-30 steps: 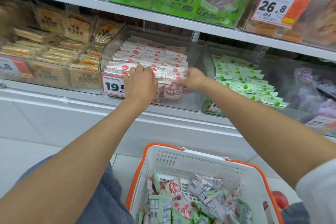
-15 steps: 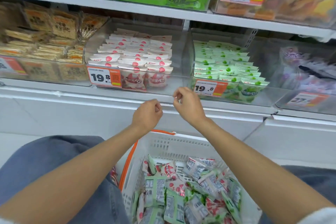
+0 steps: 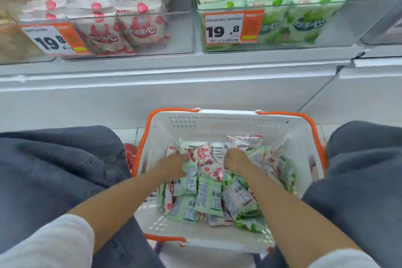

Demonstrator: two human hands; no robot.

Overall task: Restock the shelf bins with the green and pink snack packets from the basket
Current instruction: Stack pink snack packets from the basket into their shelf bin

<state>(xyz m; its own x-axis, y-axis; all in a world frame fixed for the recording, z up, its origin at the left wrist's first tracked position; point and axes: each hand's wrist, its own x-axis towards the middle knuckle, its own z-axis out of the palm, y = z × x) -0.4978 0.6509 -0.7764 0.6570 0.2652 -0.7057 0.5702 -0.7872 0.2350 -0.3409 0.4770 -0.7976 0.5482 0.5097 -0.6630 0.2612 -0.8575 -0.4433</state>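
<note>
My basket [image 3: 217,125] sits between my denim knees [image 3: 54,159]. Its white perforated walls and orange rim leave bare room along the far side, and the heap of glossy snack packets [image 3: 233,199] fills the rest. My left hand [image 3: 174,164] reaches into the heap, fingertips hidden behind a green packet [image 3: 191,175], so I cannot tell its grip. My right hand [image 3: 236,160] curls knuckles-up into the crinkly wrappers, but I cannot tell whether it pinches one. Above, the clear pink bin [image 3: 179,35] and green bin [image 3: 352,28] stand side by side, both well stocked.
</note>
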